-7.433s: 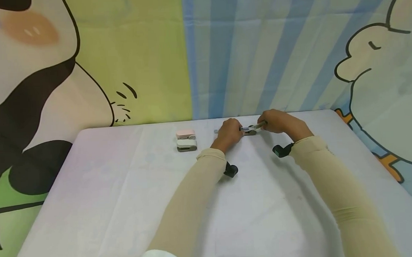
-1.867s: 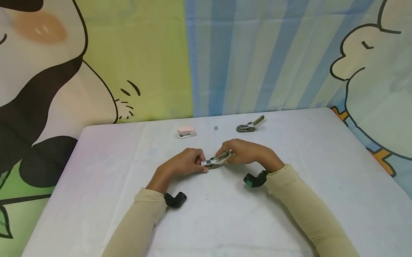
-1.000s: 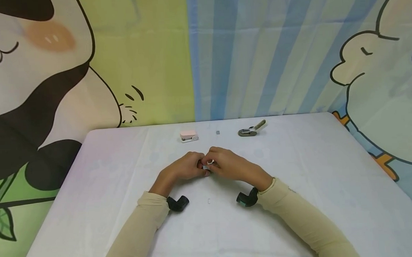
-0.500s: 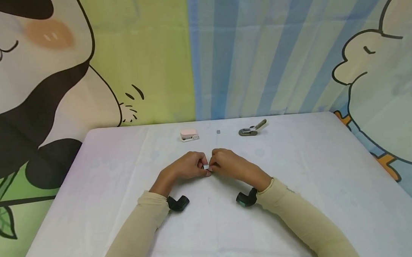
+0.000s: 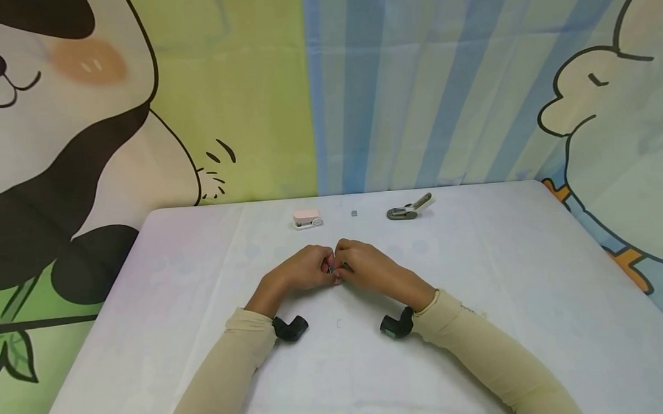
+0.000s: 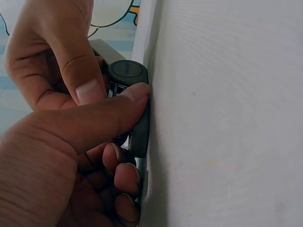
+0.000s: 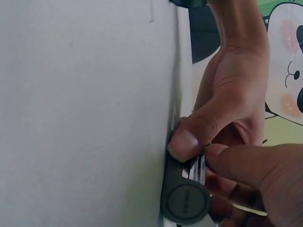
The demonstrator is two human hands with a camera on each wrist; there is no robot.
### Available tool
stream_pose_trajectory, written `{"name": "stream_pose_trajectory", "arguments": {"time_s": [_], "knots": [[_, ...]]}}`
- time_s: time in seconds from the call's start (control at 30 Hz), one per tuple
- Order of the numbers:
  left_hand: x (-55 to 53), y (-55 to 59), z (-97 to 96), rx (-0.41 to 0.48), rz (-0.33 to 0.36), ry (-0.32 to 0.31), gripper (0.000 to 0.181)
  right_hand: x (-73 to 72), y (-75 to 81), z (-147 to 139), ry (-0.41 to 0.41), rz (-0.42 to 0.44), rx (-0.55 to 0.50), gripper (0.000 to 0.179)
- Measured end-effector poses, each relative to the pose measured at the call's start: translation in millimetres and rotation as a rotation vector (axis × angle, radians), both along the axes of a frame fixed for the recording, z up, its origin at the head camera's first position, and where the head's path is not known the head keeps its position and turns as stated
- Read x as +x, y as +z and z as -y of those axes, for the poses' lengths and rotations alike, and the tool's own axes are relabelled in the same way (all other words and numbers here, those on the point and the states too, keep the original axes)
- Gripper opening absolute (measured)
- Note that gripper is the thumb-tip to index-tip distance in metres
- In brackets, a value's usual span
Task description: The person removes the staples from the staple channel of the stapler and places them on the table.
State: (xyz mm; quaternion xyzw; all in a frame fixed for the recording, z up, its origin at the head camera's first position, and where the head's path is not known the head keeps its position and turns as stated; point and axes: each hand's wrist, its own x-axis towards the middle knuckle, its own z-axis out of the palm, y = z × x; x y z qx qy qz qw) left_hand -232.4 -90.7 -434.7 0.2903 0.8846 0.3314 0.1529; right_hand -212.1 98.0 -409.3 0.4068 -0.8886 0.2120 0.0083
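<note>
Grey-green plastic, the body of a stapler, is largely hidden between two hands, low at the white surface; in the head view only slivers of it are shown. Its round end is seen in the wrist views, marked with lettering too blurred to be read. The body is grasped by the left hand, the thumb laid across its base. Its metal channel is pinched by the right hand, whose fingers are curled and partly covered; whether some small piece is also held cannot be told. What is contained in the channel cannot be made out. Farther back, a pink-topped stapler, a tiny grey block and a second grey-green stapler with its arm raised are set in a loose row. Nearer, a faint bracket-shaped wire is barely discerned. Both beige sleeves are cut off by the lower edge. The surface is backed by a cartoon-printed backdrop, its panda cropped at left.
</note>
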Motion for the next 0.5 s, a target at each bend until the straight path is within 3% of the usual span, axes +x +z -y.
{"name": "stream_pose_trajectory", "arguments": {"time_s": [0.5], "knots": [[-2.3,-4.2,0.8,-0.006,0.017,0.011,0.021,-4.5,4.2,-7.8,0.077,-0.147,0.06,0.007]]}}
